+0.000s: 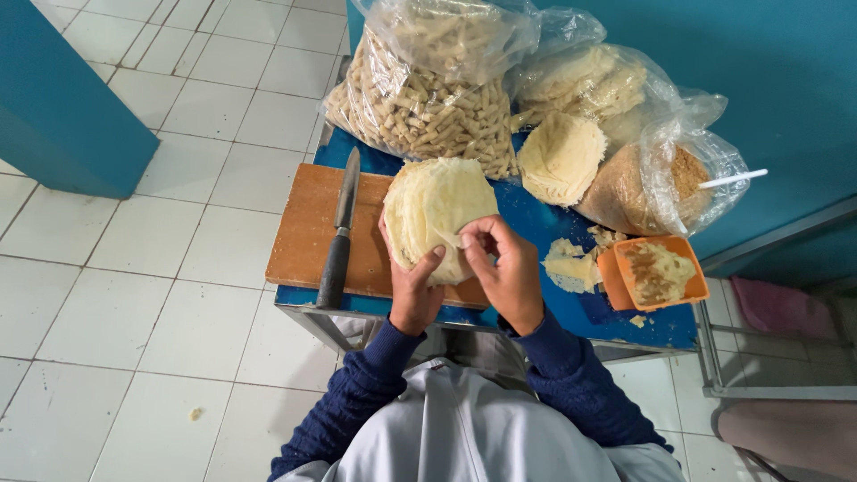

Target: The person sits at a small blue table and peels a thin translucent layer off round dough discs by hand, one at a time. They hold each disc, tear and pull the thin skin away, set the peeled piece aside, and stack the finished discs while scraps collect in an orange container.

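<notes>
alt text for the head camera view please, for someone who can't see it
Both hands, left hand and right hand, hold a stack of thin round pale wrappers over a wooden cutting board on a blue table. A knife lies on the board; bags of rolled snacks sit behind.

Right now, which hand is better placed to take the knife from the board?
Probably the left hand. It holds the wrapper stack from below on the side nearest the knife. The right hand pinches the stack's edge, farther away.
</notes>
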Demonstrator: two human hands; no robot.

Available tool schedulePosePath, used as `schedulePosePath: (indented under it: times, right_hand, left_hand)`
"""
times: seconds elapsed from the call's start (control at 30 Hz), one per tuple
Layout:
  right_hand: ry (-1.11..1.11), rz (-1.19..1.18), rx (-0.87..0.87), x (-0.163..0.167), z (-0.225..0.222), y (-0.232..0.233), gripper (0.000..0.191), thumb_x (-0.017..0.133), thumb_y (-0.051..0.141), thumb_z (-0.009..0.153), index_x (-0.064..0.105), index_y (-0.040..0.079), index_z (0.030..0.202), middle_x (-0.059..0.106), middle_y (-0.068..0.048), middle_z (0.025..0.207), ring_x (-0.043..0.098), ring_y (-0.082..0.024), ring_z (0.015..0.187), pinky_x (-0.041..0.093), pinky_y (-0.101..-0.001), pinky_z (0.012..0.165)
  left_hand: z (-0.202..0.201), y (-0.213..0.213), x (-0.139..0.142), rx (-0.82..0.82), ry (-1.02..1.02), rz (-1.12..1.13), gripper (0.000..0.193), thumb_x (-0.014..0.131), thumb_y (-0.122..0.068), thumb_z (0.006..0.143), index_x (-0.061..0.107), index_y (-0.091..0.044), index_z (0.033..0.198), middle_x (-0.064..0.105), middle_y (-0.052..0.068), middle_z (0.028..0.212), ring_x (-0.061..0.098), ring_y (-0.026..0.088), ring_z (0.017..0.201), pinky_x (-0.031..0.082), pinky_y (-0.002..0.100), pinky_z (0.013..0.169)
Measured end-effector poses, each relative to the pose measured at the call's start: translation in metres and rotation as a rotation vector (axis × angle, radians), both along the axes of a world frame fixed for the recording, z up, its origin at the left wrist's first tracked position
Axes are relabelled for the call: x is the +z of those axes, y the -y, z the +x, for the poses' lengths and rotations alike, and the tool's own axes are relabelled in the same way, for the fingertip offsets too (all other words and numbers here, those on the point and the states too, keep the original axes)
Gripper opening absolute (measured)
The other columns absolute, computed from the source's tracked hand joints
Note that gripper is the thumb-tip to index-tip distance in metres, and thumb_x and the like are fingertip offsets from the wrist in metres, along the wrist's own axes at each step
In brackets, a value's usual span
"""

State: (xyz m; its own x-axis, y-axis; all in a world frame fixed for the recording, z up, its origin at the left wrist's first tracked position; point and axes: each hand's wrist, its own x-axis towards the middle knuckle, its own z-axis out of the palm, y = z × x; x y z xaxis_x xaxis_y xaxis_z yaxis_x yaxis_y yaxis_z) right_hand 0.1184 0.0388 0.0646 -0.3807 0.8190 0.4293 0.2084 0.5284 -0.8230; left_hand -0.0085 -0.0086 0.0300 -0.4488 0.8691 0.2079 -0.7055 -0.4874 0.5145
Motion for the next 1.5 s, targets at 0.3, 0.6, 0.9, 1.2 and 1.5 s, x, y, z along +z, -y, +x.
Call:
schedulePosePath:
  times: [0.3, 0.6, 0.9, 1.2, 1.5]
  right_hand:
    - [-0.142, -0.176, 0.13, -0.009, 0.01, -0.005, 0.015, 0.061, 0.013, 0.106, 0.061, 0.002, 0.115, 0.06, 0.0, 0.099, 0.054, -0.005, 0.085, 0.048, -0.0221, 0.076]
    - [0.054, 0.282, -0.002, 0.03, -0.015, 0.015, 0.042, 0.084, 0.018, 0.087, 0.06, 0.002, 0.118, 0.062, -0.01, 0.106, 0.063, -0.017, 0.088, 0.054, -0.028, 0.078]
    - [-0.008, 0.079, -0.01, -0.002, 0.005, -0.006, 0.008, 0.069, 0.005, 0.101, 0.07, 0.001, 0.107, 0.071, -0.006, 0.093, 0.066, -0.012, 0.076, 0.053, -0.0267, 0.068]
    - [-0.32, -0.166, 0.074, -0.023, 0.002, -0.017, 0.014, 0.055, 0.011, 0.11, 0.06, 0.002, 0.12, 0.066, -0.004, 0.103, 0.061, -0.009, 0.09, 0.052, -0.0249, 0.079]
    - [0.061, 0.299, -0.186, 0.022, -0.024, 0.006, 0.025, 0.077, 0.009, 0.093, 0.065, 0.003, 0.115, 0.068, -0.01, 0.098, 0.064, -0.019, 0.079, 0.053, -0.0312, 0.068]
  left_hand:
    - [-0.002, 0.003, -0.003, 0.035, -0.024, -0.025, 0.097, 0.066, -0.003, 0.079, 0.017, -0.016, 0.161, 0.04, 0.012, 0.151, 0.044, 0.029, 0.14, 0.042, 0.043, 0.115]
    - [0.007, 0.001, -0.017, 0.106, -0.196, -0.003, 0.1, 0.075, -0.012, 0.084, 0.014, -0.015, 0.162, 0.036, 0.011, 0.157, 0.042, 0.027, 0.145, 0.038, 0.041, 0.121]
    - [0.002, 0.007, -0.005, 0.034, -0.077, -0.011, 0.097, 0.067, -0.006, 0.079, 0.017, -0.015, 0.161, 0.039, 0.012, 0.151, 0.043, 0.028, 0.141, 0.041, 0.042, 0.116]
    - [0.0, 0.009, -0.011, 0.026, -0.048, -0.022, 0.098, 0.071, -0.007, 0.08, 0.015, -0.017, 0.16, 0.039, 0.013, 0.153, 0.042, 0.029, 0.144, 0.041, 0.043, 0.117]
    - [0.01, 0.004, -0.039, -0.039, 0.016, 0.075, 0.101, 0.079, -0.008, 0.083, 0.017, -0.015, 0.162, 0.041, 0.013, 0.154, 0.044, 0.028, 0.143, 0.04, 0.042, 0.118]
